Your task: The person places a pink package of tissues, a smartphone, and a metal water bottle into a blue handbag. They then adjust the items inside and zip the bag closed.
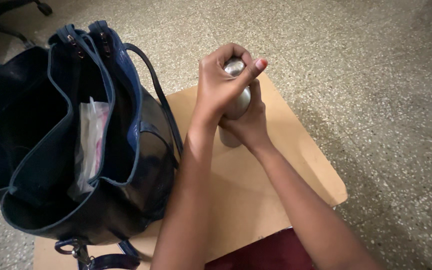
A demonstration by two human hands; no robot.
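Note:
A silver metal bottle [239, 101] stands on a small tan wooden table [286, 150]. My left hand [221, 82] is wrapped over the bottle's top, thumb stretched across the cap. My right hand [250, 125] grips the bottle's body from behind and below. Most of the bottle is hidden by the two hands; only the rounded shoulder and part of the base show.
A large open dark blue handbag [126, 165] stands on the table's left side, a clear plastic bag [92, 142] showing inside it. A maroon cloth [271, 252] lies at the near edge. Speckled stone floor [376, 75] surrounds the table. A chair castor [43, 7] is at top left.

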